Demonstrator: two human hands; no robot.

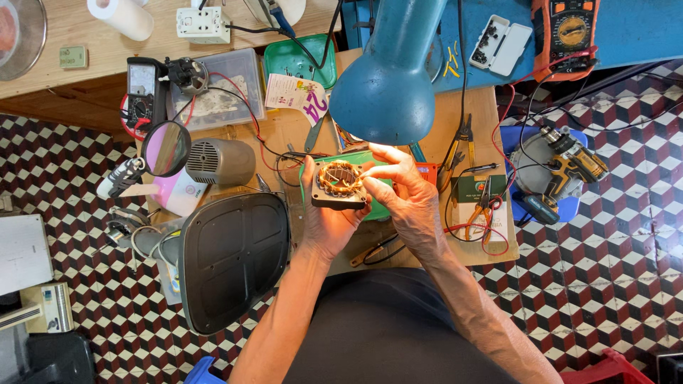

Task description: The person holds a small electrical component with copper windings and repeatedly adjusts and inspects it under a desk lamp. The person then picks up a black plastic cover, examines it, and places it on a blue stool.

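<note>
Head view: a square motor stator [339,183] with copper windings is held above the bench [475,128], just below the blue lamp shade [388,78]. The left hand [329,217] is clasped around the stator from beneath. The right hand [407,195] is closed on its right edge, fingertips [370,173] touching the windings. Left of the stator a dark plastic cover [231,259] is seen; right of it, a cordless drill [565,167] and pliers [484,210].
</note>
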